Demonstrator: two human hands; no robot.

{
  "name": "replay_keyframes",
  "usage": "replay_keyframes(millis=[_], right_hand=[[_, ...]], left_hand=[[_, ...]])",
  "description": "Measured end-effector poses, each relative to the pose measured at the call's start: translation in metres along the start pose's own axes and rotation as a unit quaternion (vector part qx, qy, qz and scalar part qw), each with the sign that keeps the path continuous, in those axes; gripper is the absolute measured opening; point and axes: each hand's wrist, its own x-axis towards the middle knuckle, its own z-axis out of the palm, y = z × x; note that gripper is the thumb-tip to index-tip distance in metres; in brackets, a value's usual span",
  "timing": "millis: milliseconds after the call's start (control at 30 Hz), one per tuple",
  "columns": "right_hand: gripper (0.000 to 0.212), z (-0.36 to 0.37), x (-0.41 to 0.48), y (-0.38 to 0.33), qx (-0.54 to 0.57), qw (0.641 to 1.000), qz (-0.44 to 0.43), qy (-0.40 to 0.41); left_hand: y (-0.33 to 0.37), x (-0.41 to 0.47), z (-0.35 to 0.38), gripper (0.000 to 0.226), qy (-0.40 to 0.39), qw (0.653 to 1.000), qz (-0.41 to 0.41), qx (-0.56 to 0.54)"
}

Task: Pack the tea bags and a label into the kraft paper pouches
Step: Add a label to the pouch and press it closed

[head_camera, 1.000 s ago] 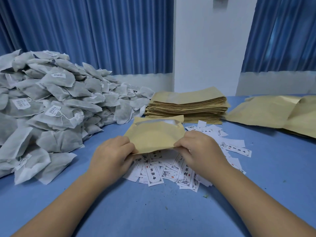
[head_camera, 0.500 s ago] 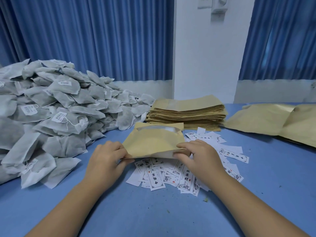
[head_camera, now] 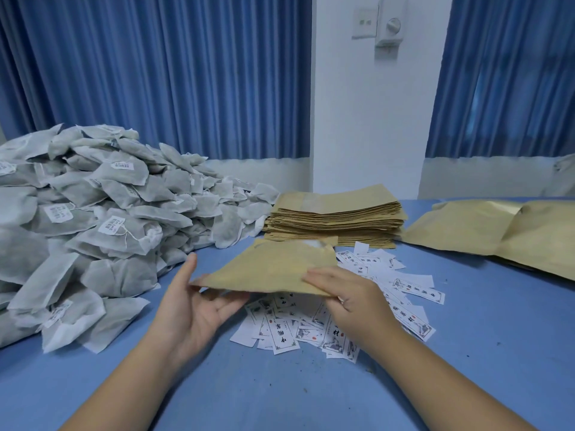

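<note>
Palm-up left hand (head_camera: 196, 309), fingers (head_camera: 231, 301) straight; right hand (head_camera: 348, 301) pinches pouch (head_camera: 273, 269).

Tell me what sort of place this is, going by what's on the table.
Probably a small hand-packing workroom. A big heap of tea bags lies on a blue table, beside a stack of flat kraft paper pouches and loose printed labels. Blue curtains hang behind.

You could read 中国茶 upside down on one label slip (head_camera: 283, 337) at the near edge of the label pile (head_camera: 404, 287), and 材 on the neighbouring slip (head_camera: 335, 333) to its right. The tea bag tags (head_camera: 112, 226) beyond stayed illegible to you.
</note>
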Motion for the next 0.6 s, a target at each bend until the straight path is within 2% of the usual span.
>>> replay_keyframes(millis=[133, 233, 367, 600], right_hand=[[0.044, 0.003, -0.001, -0.008, -0.077, 0.989, -0.128, 0.011], [0.04, 0.002, -0.006, -0.013, -0.101, 0.982, -0.158, 0.028], [0.039, -0.017, -0.017, -0.011, -0.134, 0.975, -0.171, 0.042], [0.041, -0.072, -0.042, 0.01, -0.21, 0.966, -0.12, 0.091]], left_hand=[[-0.004, 0.0, 0.012, 0.033, 0.076, 0.997, -0.02, 0.015], [-0.005, -0.003, 0.011, 0.032, 0.072, 0.997, -0.008, 0.026], [-0.008, -0.006, 0.019, 0.022, 0.035, 0.998, -0.015, 0.044], [-0.034, 0.01, 0.082, 0.019, -0.042, 0.996, -0.028, 0.077]])
